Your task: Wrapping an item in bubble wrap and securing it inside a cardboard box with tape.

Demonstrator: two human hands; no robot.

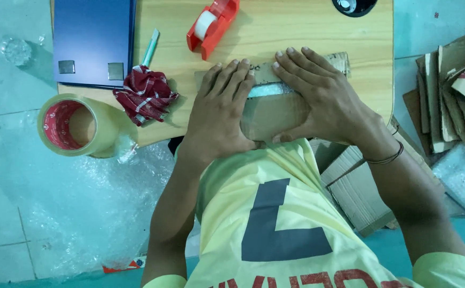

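Note:
A flat piece of brown cardboard [272,114] lies at the near edge of a small wooden table [296,32], with a strip of bubble wrap [267,89] showing across it. My left hand [221,109] presses flat on its left half, fingers together and pointing away from me. My right hand [323,98] lies flat on its right half, thumb hooked along the near edge. Both palms cover most of the cardboard. A thin band circles my right wrist.
A red tape dispenser [211,24], a blue folder [93,40], a green pen [150,47] and a red patterned cloth [144,95] sit on the table. A large roll of clear tape [75,125] overhangs its left corner. Bubble wrap [83,213] covers the floor at left; cardboard pieces [451,85] lie at right.

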